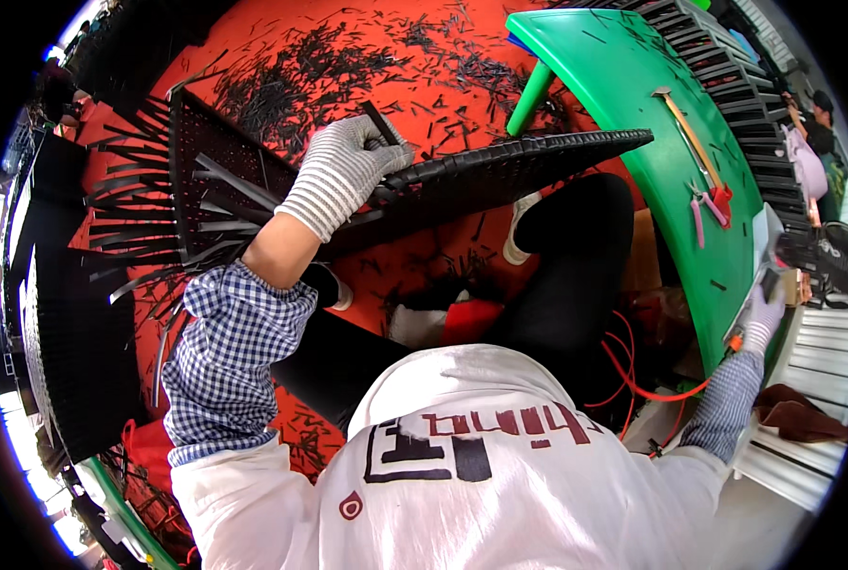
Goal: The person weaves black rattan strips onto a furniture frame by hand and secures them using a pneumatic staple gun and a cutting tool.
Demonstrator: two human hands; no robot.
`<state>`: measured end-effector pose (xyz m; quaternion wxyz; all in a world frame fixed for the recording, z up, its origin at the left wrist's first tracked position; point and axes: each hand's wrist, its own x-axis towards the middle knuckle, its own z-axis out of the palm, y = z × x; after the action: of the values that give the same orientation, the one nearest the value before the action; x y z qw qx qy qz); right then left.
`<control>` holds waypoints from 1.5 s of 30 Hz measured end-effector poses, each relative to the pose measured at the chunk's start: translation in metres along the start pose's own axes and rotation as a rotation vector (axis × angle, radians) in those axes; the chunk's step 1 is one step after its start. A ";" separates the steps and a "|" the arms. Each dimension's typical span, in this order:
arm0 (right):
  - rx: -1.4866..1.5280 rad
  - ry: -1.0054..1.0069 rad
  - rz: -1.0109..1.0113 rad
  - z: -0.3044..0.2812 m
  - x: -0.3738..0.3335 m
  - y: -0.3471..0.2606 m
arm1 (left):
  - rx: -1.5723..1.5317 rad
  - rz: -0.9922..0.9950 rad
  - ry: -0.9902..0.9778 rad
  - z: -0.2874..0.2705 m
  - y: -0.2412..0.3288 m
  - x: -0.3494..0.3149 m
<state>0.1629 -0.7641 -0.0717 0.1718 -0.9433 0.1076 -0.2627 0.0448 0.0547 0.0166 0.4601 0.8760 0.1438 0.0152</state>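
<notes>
My left hand [343, 171], in a grey-and-white striped glove, is closed at the top edge of a black woven panel [500, 161]. A short flat black strip [382, 124] sticks up between its thumb and fingers. The panel leans across my legs, and many loose black strips [129, 204] fan out from its left part. Far to the right, my gloved right hand [764, 309] is wrapped round a grey air-powered staple gun [768, 249] at the green table's near edge. A red-orange hose [666, 394] runs up to the tool. Part of the right hand's grip is hidden.
On the green table [623, 71] lie a hammer [685, 133], pink-handled pliers [707, 207] and scraps. Cut black strips [300, 71] litter the red floor [253, 28]. Dark woven pieces [86, 313] stand at left. Another person [813, 119] is at far right.
</notes>
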 end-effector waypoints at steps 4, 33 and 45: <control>0.516 -0.111 0.066 -0.071 -0.034 -0.205 | 0.021 0.044 0.057 -0.005 -0.006 -0.006; 0.260 -0.491 -1.346 0.033 -0.240 -0.489 | 0.138 -0.044 -0.003 -0.004 0.006 -0.002; 0.257 -0.483 -1.336 0.032 -0.241 -0.493 | 0.146 -0.032 0.019 -0.004 0.003 0.000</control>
<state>0.0335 -0.2325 -0.0206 0.1032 -0.8117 -0.5650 -0.1062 0.0453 0.0566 0.0216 0.3938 0.9047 0.1628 0.0056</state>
